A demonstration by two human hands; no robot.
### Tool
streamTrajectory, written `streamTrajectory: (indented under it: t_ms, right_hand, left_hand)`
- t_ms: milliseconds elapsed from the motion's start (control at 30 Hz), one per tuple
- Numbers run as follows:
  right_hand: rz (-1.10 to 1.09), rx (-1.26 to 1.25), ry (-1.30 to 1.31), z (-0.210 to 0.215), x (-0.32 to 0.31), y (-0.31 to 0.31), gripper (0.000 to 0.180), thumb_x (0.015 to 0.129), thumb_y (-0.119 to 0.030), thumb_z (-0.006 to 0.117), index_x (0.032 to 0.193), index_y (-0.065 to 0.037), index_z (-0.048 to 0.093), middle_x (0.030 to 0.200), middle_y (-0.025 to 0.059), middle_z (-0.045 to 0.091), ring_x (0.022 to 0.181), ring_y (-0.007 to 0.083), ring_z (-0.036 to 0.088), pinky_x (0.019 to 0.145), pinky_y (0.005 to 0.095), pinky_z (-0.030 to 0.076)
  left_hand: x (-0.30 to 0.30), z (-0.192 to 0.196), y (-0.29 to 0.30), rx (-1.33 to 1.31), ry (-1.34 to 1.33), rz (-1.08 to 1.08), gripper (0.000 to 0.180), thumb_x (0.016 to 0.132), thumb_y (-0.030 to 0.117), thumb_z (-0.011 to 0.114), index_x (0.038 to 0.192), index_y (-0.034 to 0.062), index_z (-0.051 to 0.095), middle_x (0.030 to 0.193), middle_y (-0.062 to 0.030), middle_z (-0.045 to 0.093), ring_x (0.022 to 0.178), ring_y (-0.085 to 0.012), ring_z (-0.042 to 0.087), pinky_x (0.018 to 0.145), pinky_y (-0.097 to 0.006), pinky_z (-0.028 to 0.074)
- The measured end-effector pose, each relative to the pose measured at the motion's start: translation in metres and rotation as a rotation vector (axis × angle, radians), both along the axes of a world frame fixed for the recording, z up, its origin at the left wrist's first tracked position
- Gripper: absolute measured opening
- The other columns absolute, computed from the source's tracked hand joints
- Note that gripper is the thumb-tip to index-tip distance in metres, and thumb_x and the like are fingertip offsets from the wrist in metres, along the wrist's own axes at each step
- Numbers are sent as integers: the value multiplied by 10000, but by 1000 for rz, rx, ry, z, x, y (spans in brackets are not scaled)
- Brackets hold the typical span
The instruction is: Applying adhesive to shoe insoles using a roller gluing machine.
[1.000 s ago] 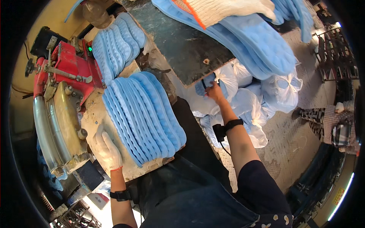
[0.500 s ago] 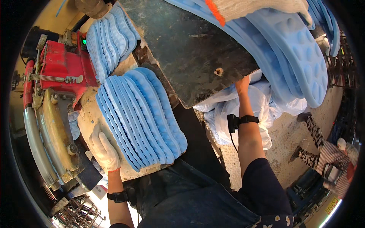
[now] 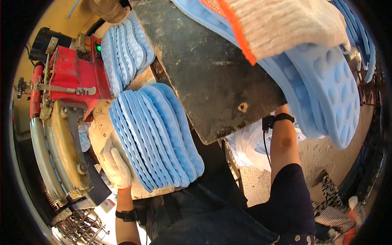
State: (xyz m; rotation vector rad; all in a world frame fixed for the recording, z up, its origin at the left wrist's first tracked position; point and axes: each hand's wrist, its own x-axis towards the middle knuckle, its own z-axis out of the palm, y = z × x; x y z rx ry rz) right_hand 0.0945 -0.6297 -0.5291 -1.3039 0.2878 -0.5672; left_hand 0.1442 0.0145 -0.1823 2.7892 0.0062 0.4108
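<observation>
My left hand (image 3: pixel 116 166), in a whitish knit glove, lies on a worn tan board (image 3: pixel 100 128), its fingers stretched out. Just to its right, a row of blue dimpled soles (image 3: pixel 157 139) stands on edge, packed together. My right forearm (image 3: pixel 282 143) reaches forward under a dark board (image 3: pixel 212 77); that board hides the hand and whatever it may touch. On top of the dark board lie larger pale blue dimpled soles (image 3: pixel 339 94). A whitish knit glove (image 3: pixel 290 30) with an orange cuff rests over them.
At left stands a red machine (image 3: pixel 69 73) with a spring and curved metal bars. More blue soles (image 3: pixel 126 49) stand behind the row. White plastic bags (image 3: pixel 253 143) sit on the floor below the dark board. Part of another person (image 3: pixel 339 216) shows at lower right.
My right arm has reached further under the dark board, so its hand has gone from sight. The view has shifted, and the glove on the soles looks larger. My left hand stays beside the row.
</observation>
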Motion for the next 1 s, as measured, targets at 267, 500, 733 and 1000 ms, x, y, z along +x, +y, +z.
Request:
streamTrajectory:
  t_ms: [267,500,733,1000]
  right_hand:
    - [47,-23,21,-27,-19,-15,407,916,-256,580,1247,-19,590,1237,159,619,1179,321,551,1013,364,419]
    - [94,-43,75,-43,-53,-9,406,920,-257,578,1250,-21,589,1235,153,622,1174,314,556,1012,361,422]
    - [124,-78,120,-62,-49,-38,405,923,-258,576,1252,-23,588,1232,147,624,1169,307,561,1011,358,425]
    - [186,-143,166,-57,-20,-66,403,927,-259,574,1255,-25,588,1230,140,627,1164,299,567,1009,354,428]
  left_hand:
    - [4,1,-10,-5,30,-49,347,1013,178,392,1255,-25,535,1110,-190,555,983,-316,539,907,-400,418]
    - [6,1,-10,-68,-1,-76,356,1018,182,383,1254,-41,530,1079,-182,549,950,-292,532,885,-387,417]
    - [4,-6,-10,-73,-23,-81,336,1023,154,382,1262,-34,525,1111,-182,551,937,-276,534,887,-383,422]
    - [7,-13,-6,-58,-58,-130,334,1028,173,397,1260,-29,529,1124,-183,557,955,-292,536,895,-392,419]
